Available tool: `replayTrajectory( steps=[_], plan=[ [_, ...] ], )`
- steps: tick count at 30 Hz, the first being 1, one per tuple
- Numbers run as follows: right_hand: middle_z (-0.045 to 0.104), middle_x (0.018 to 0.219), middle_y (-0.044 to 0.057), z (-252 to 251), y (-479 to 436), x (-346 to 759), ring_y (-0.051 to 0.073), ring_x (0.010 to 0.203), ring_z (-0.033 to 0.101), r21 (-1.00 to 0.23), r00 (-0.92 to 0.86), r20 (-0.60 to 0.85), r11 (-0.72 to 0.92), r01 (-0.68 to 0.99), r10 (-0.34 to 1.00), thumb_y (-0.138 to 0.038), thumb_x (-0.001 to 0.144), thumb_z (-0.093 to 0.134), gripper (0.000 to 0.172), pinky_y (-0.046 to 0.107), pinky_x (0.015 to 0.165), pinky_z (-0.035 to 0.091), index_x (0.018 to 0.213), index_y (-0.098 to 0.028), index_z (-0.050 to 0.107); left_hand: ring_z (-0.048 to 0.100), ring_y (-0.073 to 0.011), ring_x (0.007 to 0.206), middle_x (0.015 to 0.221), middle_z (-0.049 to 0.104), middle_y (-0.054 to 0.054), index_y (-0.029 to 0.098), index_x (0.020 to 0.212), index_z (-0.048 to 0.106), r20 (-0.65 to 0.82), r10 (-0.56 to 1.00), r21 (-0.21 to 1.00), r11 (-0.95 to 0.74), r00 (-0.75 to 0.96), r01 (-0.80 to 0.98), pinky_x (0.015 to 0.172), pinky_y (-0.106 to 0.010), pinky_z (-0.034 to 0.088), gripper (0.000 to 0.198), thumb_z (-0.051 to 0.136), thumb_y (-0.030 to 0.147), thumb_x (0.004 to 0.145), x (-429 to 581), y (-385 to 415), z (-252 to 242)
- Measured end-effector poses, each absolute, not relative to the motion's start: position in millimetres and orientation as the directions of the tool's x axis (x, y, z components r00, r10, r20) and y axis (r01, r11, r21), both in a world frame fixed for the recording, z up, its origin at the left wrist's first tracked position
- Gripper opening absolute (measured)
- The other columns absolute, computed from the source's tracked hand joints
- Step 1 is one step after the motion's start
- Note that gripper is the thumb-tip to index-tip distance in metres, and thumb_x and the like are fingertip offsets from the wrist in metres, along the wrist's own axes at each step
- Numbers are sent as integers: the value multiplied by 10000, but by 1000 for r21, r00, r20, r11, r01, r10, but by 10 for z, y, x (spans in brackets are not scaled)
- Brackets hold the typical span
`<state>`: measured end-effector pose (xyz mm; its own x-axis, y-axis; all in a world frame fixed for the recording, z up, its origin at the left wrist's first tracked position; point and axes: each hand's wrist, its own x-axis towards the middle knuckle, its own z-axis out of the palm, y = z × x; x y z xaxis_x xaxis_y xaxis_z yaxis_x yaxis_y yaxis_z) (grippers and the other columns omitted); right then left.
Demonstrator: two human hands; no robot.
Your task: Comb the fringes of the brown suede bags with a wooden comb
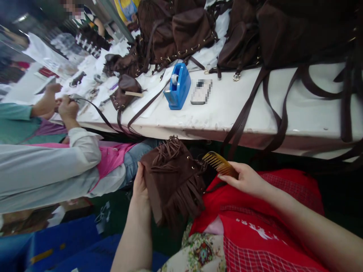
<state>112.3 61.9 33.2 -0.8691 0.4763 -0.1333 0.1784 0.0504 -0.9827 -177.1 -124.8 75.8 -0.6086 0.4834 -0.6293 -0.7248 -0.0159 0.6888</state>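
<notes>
A small dark brown fringed bag (170,181) with gold eyelets is tilted in front of me, below the table's front edge. My left hand (141,185) grips it by its left side, fingers mostly hidden behind it. My right hand (241,177) holds an amber wide-toothed comb (220,164) by its end. The comb's teeth point left, close to the bag's upper right edge with the eyelets; whether they touch it I cannot tell. Loose strips of fringe hang over the bag's top and lower right side.
On the white table (176,121) stand a blue tape dispenser (178,87) and a phone (202,91). Brown bags (190,32) are heaped behind, and straps (249,102) hang over the edge. A co-worker's hands (68,107) work at the left. Blue crates (65,241) sit lower left.
</notes>
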Motion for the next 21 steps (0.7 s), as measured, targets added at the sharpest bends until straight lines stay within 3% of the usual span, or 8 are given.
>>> replayTrajectory(
  steps=[4, 9, 13, 17, 21],
  plan=[
    [698, 885, 39, 181, 550, 1066, 212, 800, 655, -982, -839, -168, -12, 190, 517, -237, 745, 661, 216, 301, 729, 519, 950, -176, 625, 532, -284, 1201, 1189, 641, -120, 179, 1251, 565, -651, 593, 564, -38, -473, -825, 1033, -448, 426, 584, 443, 598, 863, -1637, -1222, 540],
    [689, 951, 38, -26, 555, 943, 218, 866, 641, -982, -804, -141, 22, 188, 577, -199, 678, 691, 310, 321, 813, 502, 976, -175, 610, 486, -290, 1247, 1290, 575, -119, 203, 1329, 495, -621, 644, 521, -88, -448, -849, 1072, -472, 372, 635, 395, 628, 867, -1547, -1299, 277],
    [680, 952, 20, -248, 580, 707, 196, 856, 631, -984, -833, -146, 8, 178, 533, -86, 631, 612, 373, 278, 782, 494, 994, -169, 587, 460, -277, 1272, 1284, 579, -122, 199, 1361, 457, -600, 676, 496, -106, -428, -862, 1106, -452, 329, 661, 400, 631, 864, -1527, -1383, 180],
    [674, 971, 24, -452, 562, 499, 183, 872, 625, -943, -844, -310, -28, 332, 438, -61, 613, 591, 415, 236, 745, 488, 1018, -151, 576, 472, -276, 1262, 1269, 591, -115, 199, 1359, 458, -645, 646, 481, -70, -407, -874, 1106, -447, 333, 645, 397, 618, 872, -1482, -1447, 105],
    [681, 808, -1, -479, 600, 541, 148, 696, 626, -868, -840, -468, 34, 495, 274, -105, 694, 562, 238, 199, 598, 467, 921, -149, 618, 562, -275, 1165, 1197, 635, -123, 186, 1306, 516, -730, 487, 548, -4, -480, -837, 1049, -446, 415, 588, 466, 572, 866, -1375, -1511, 2]
  ],
)
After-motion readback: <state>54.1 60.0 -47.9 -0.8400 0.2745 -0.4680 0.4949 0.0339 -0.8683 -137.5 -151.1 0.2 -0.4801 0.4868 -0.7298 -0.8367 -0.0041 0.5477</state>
